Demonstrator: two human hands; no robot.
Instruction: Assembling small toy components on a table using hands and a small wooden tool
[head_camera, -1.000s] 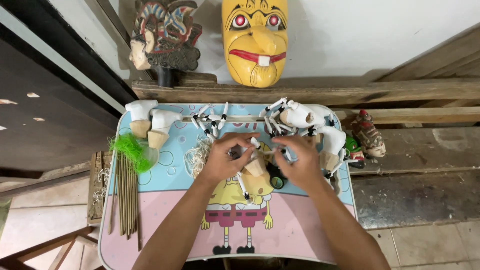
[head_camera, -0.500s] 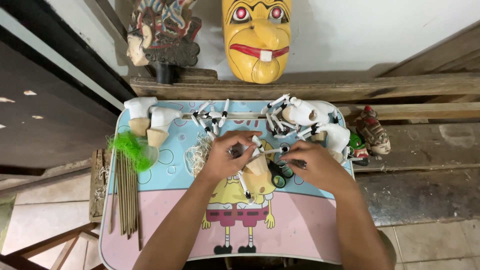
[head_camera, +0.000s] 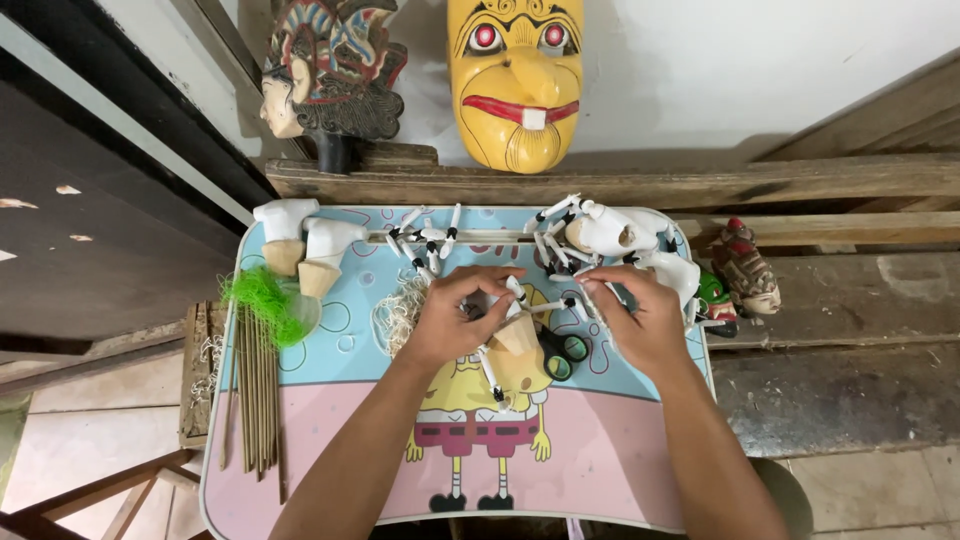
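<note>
From my remote view, nearest the camera, both forearms reach up over the small cartoon-printed table (head_camera: 300, 470). At centre, the left hand (head_camera: 450, 320) is curled narrow, fingertips pinched on the thin white-and-black jointed arm of an unpainted wooden puppet (head_camera: 515, 335). The right hand (head_camera: 640, 322), at three o'clock from the puppet, is likewise curled, pinching the far end of the same slender arm piece. The puppet body lies flat between the hands, touching both.

Judgement: the piece looks light and stiff, but the stick-thin limbs and joints seem fragile; the conical torso is the safer place to hold. Dark scissors (head_camera: 565, 352) lie just beside the torso at four o'clock.

At nine o'clock: bamboo sticks (head_camera: 255, 390), green fibre tuft (head_camera: 262, 300). At twelve, more white puppet parts (head_camera: 610, 235). Beyond, a yellow mask (head_camera: 515, 85) against the wall.
</note>
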